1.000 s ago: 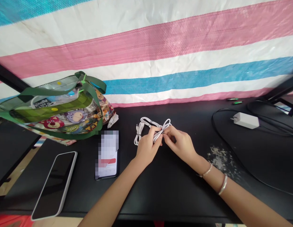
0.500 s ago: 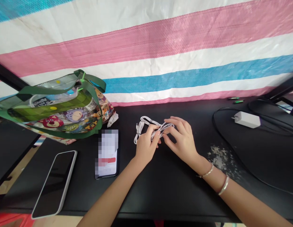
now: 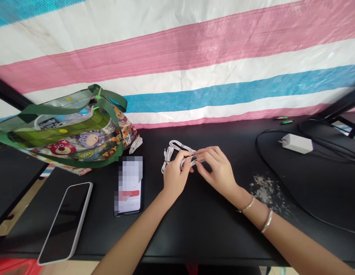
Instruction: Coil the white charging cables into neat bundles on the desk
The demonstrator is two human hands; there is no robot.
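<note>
"So, where is the coil of thin white cable [image 3: 182, 164]?"

"Between the two hands, just above the black, smooth-topped counter [image 3: 194, 233]. The left hand [image 3: 175, 177] pinches its loops between thumb and fingers. The right hand [image 3: 219, 164] has its thumb and fingertips bent in at the coil's right end, by a thin black tie [image 3: 195, 156]; whether they grip tie or cable, one cannot tell."

"And the other white cable bundle, bound with black bands [image 3: 166, 156]?"

"It lies on the counter just beyond the left hand, close beside the held coil."

"What could go wrong, then?"

"The loops could spring apart if the left hand's pinch slackened while the tie was loose, and the fingers hide whether it is fastened. The two white cables might also snag, being so near each other."

"Any danger to the black-framed phone with a lit screen [image 3: 130, 187]?"

"Little, probably. It lies flat, apart from the left forearm; only a wide sweep of that arm would knock it."
</note>
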